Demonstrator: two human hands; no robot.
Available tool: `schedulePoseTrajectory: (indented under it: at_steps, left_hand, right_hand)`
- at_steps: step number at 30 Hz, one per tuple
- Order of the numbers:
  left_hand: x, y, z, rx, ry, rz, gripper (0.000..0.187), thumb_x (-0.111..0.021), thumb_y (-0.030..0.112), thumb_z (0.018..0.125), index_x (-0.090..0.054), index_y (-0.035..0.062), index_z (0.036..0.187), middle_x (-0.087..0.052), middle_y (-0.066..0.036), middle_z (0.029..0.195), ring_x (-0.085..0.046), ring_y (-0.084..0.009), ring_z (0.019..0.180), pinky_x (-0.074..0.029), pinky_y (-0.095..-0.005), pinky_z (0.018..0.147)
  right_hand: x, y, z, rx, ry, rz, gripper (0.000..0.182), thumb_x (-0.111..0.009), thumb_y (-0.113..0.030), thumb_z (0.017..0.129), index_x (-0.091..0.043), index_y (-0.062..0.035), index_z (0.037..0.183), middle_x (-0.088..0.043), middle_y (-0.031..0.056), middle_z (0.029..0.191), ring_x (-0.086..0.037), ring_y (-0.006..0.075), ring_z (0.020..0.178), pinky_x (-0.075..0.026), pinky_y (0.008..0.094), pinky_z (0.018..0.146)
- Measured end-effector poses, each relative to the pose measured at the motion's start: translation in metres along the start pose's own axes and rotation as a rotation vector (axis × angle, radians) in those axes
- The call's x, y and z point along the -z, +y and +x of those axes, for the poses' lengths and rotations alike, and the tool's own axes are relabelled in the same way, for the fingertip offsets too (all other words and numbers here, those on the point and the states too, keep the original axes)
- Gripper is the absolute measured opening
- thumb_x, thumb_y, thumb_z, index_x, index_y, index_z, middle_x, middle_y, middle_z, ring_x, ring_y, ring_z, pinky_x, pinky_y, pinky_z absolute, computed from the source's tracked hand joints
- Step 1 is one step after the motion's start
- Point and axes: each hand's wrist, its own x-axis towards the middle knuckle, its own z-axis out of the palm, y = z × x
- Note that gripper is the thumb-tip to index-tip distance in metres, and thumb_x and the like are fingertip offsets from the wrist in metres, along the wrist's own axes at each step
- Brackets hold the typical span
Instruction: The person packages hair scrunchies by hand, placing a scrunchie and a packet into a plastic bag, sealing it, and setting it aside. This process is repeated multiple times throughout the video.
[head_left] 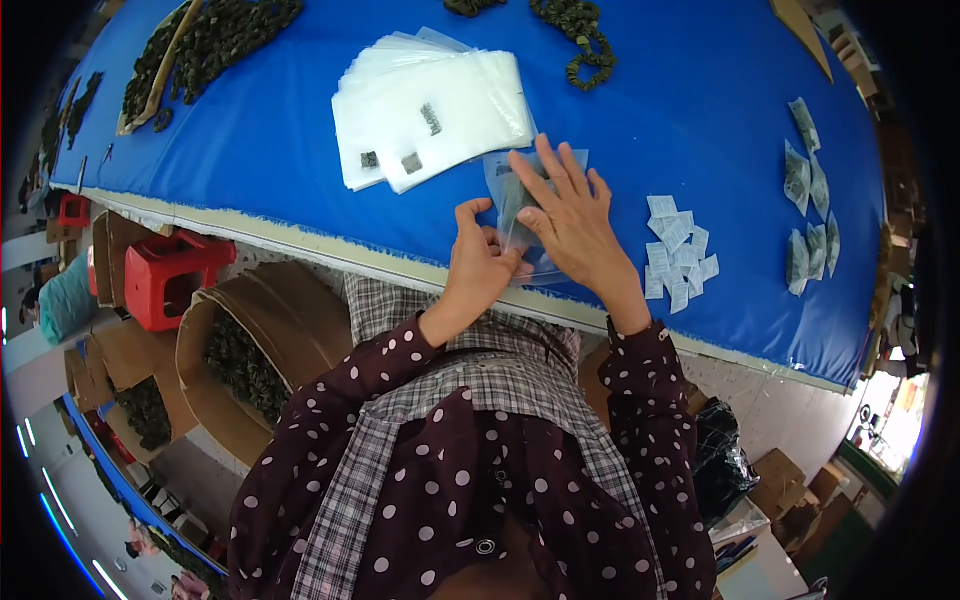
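A clear plastic bag [508, 205] with something dark green inside lies at the near edge of the blue table. My left hand [478, 262] is closed on the bag's near left edge, thumb raised and the other fingers curled. Across the bag lies my right hand [577, 222], its fingers stretched and spread, covering much of the contents. Just beyond both hands sits a fanned stack of frosted plastic bags [460, 105] with small printed patches. To the right of my right hand is a loose pile of small white printed slips [680, 250].
Several filled small bags [820, 190] lie at the table's right. Dark green scrunchies [590, 60] rest at the back, with a larger heap [230, 45] at far left. Below the blue table [700, 110] stand a red stool [165, 280] and a cardboard box [270, 310] of dark green items.
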Motion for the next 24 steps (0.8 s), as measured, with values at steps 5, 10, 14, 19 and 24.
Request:
schedulePoseTrajectory:
  at_steps: [5, 10, 14, 19, 24]
  left_hand:
    - [0.019, 0.001, -0.008, 0.028, -0.065, 0.084, 0.039, -0.059, -0.004, 0.093, -0.04, -0.0063, 0.128, -0.062, -0.013, 0.089, -0.067, -0.0157, 0.07, -0.056, -0.0249, 0.064]
    - [0.026, 0.001, -0.019, 0.122, -0.064, -0.053, 0.019, -0.058, -0.004, 0.094, -0.056, -0.0086, 0.112, -0.066, -0.013, 0.087, -0.068, -0.0156, 0.073, -0.057, -0.0232, 0.068]
    - [0.024, 0.0, -0.023, 0.078, -0.028, -0.127, 0.009, -0.061, -0.003, 0.093, -0.063, -0.008, 0.1, -0.066, -0.01, 0.08, -0.065, -0.0129, 0.067, -0.056, -0.0212, 0.065]
    - [0.022, 0.002, -0.027, 0.184, -0.005, -0.168, 0.008, -0.065, -0.002, 0.093, -0.066, -0.0057, 0.1, -0.071, -0.01, 0.083, -0.067, -0.0125, 0.069, -0.058, -0.022, 0.069]
    - [0.02, -0.006, -0.024, 0.143, 0.022, -0.167, 0.009, -0.068, -0.001, 0.092, -0.066, -0.0047, 0.1, -0.07, -0.009, 0.082, -0.068, -0.0137, 0.068, -0.058, -0.0221, 0.068]
  right_hand:
    - [0.046, -0.013, -0.028, -0.095, 0.331, 0.159, 0.036, -0.07, -0.022, 0.091, -0.067, -0.0133, 0.126, -0.063, 0.0039, 0.126, -0.051, 0.0229, 0.113, -0.029, 0.0391, 0.095]
    - [0.019, -0.036, -0.068, -0.114, 0.304, 0.282, 0.02, -0.074, -0.012, 0.083, -0.071, -0.0114, 0.103, -0.061, -0.0019, 0.096, -0.048, 0.0186, 0.092, -0.03, 0.0376, 0.087]
    - [-0.001, -0.05, -0.07, -0.062, 0.254, 0.361, 0.019, -0.075, -0.008, 0.08, -0.071, -0.011, 0.098, -0.059, -0.0021, 0.089, -0.048, 0.0181, 0.087, -0.03, 0.0367, 0.085]
    - [-0.003, -0.056, -0.069, 0.041, 0.296, 0.217, 0.018, -0.076, -0.004, 0.078, -0.07, -0.01, 0.095, -0.059, -0.0006, 0.084, -0.049, 0.0181, 0.082, -0.034, 0.0345, 0.083]
    - [-0.026, -0.053, -0.075, 0.068, 0.316, 0.23, 0.017, -0.071, -0.001, 0.077, -0.063, -0.0099, 0.089, -0.055, 0.0011, 0.082, -0.047, 0.0186, 0.074, -0.036, 0.0305, 0.074]
